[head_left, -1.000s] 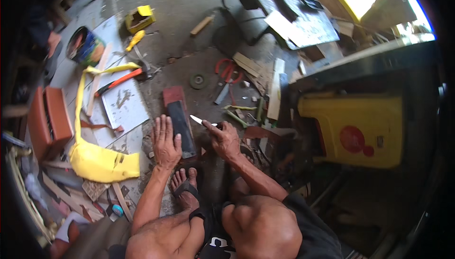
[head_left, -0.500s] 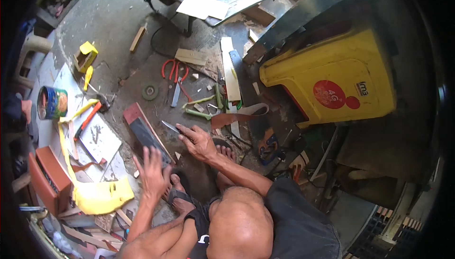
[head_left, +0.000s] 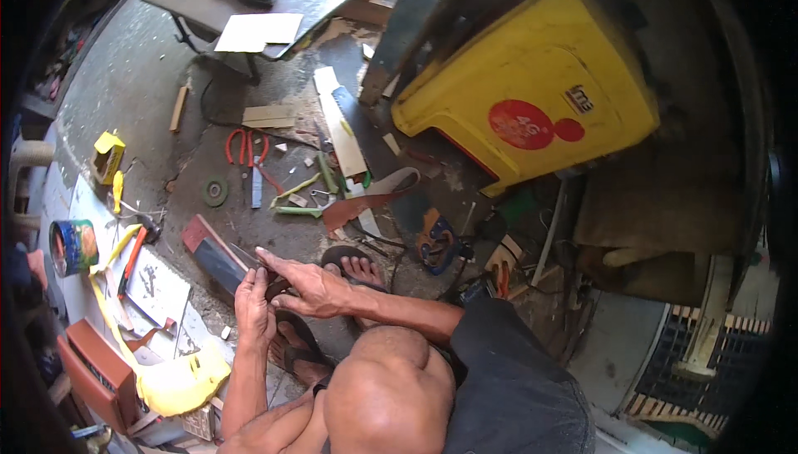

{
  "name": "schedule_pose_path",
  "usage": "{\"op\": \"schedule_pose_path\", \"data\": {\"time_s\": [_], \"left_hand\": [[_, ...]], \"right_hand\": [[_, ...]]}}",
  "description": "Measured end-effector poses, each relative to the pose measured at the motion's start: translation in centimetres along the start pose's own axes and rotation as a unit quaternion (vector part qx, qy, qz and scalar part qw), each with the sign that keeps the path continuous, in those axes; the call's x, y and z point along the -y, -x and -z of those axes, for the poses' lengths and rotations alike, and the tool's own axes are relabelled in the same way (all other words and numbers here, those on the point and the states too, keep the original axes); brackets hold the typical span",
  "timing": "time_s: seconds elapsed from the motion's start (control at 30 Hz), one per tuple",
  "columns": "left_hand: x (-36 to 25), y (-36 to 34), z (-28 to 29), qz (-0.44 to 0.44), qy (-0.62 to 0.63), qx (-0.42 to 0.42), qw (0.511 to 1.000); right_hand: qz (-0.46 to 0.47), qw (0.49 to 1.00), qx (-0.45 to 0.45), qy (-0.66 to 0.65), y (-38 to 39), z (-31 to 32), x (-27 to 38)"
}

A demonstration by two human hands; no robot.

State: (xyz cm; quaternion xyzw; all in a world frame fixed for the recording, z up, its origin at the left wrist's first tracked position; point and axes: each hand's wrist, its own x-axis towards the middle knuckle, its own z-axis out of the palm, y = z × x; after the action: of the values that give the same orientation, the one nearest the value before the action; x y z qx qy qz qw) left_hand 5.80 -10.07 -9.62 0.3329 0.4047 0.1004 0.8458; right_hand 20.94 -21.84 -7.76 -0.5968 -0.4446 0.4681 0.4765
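My right hand (head_left: 312,288) is closed round a small knife (head_left: 242,252), whose thin blade points up and left. My left hand (head_left: 253,300) has come up against the right one, its fingertips pinched together near the base of the blade. Whether those fingers hold the knife or some small piece is hidden. Just beyond both hands lies a reddish-brown wooden block (head_left: 196,233) with a dark grey strip (head_left: 223,265) along its top, like a sharpening stone. My sandalled feet (head_left: 363,269) flank the space under my hands.
Red-handled scissors (head_left: 247,148), a tape roll (head_left: 215,191), a handsaw (head_left: 353,117) and a leather strip (head_left: 370,201) lie on the floor ahead. Left are a tin can (head_left: 72,247), a yellow screwdriver (head_left: 118,190) and a brown box (head_left: 96,371). A yellow plastic stool (head_left: 532,88) lies tipped at right.
My left hand has gone from spread fingers to a pinch and met my right hand. The knife has moved left and nearer to me. The whole view has shifted.
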Motion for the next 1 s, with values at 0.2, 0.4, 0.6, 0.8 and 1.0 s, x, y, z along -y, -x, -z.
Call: {"op": "schedule_pose_path", "data": {"time_s": [0.2, 0.4, 0.6, 0.8, 1.0], "left_hand": [[-1.2, 2.4, 0.4, -0.008, -0.058, -0.076, 0.995], [-5.4, 6.7, 7.8, -0.222, 0.045, -0.3, 0.926], [-3.8, 13.5, 9.7, -0.221, 0.087, -0.392, 0.889], [0.9, 13.8, 10.2, -0.17, 0.143, -0.352, 0.909], [-0.4, 12.4, 12.5, -0.188, 0.104, -0.335, 0.917]], "right_hand": [[-0.188, 0.967, -0.158, 0.061, 4.3, 2.1, -1.9], [0.059, 0.943, 0.051, 0.324, 3.2, -0.2, -3.8], [0.22, 0.767, 0.325, 0.507, -6.8, -3.0, -5.6], [0.169, 0.757, 0.127, 0.618, -21.2, -0.5, -5.3], [0.313, 0.736, 0.288, 0.527, -14.4, -3.2, -3.5]]}}
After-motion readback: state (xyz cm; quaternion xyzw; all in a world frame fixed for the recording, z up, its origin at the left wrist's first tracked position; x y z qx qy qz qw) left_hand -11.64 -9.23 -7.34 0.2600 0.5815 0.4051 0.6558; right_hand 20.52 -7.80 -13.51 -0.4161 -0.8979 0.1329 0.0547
